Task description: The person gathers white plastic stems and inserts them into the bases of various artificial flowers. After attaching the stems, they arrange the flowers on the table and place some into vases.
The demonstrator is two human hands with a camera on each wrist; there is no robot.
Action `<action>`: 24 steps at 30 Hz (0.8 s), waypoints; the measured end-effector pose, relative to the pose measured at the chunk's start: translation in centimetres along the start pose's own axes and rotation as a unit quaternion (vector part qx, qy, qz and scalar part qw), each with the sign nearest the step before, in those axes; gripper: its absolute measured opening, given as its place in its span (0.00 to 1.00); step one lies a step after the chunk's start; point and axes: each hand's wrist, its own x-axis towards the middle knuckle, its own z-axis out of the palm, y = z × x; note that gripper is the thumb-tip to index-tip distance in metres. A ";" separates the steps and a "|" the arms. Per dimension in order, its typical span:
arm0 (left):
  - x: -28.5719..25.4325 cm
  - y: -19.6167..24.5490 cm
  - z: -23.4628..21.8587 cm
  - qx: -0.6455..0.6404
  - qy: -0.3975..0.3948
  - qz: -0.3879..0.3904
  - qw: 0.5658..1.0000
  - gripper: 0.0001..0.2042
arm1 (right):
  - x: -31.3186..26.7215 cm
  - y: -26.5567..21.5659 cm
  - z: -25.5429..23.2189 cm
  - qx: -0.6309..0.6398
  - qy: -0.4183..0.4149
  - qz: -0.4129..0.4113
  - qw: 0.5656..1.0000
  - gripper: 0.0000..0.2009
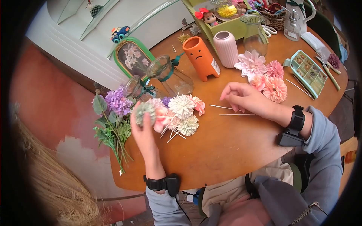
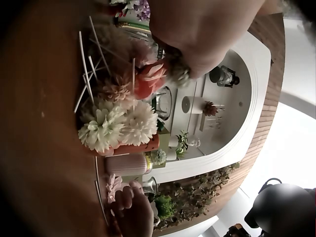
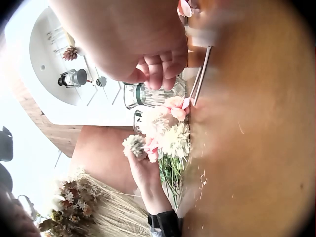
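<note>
My left hand grips a grey-green artificial chrysanthemum by its underside, raised at the left side of the table. In the right wrist view the same bloom shows above the left thumb. Close beside it lies a cluster of artificial flower heads, with a white chrysanthemum, a cream one and a coral flower, several on thin white sticks. My right hand hovers with loosely curled fingers over two white sticks on the table. In the right wrist view its fingers hold nothing.
Purple flowers with green stems lie at the left edge. Glass vases, an orange vase and a pink ribbed vase stand behind. Pink blooms, a compartment box and pliers are at right.
</note>
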 end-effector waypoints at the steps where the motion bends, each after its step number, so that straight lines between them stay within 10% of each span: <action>1: -0.3 -0.1 0.4 0.029 -0.034 -0.029 0.999 0.23 | 0.1 0.4 -0.1 -0.019 0.012 -0.009 1.000 0.06; 6: 0.9 -3.7 -0.9 0.194 -0.110 0.060 0.973 0.31 | 0.0 1.1 -0.4 -0.243 0.016 -0.053 0.968 0.12; 10: 0.0 -1.2 0.4 0.151 -0.027 0.116 0.981 0.31 | -0.4 0.7 -0.4 -0.372 0.001 -0.086 0.924 0.17; 24: -1.0 -0.4 0.6 0.061 0.045 0.263 0.962 0.08 | -0.5 0.4 -0.6 -0.408 0.040 -0.091 0.908 0.04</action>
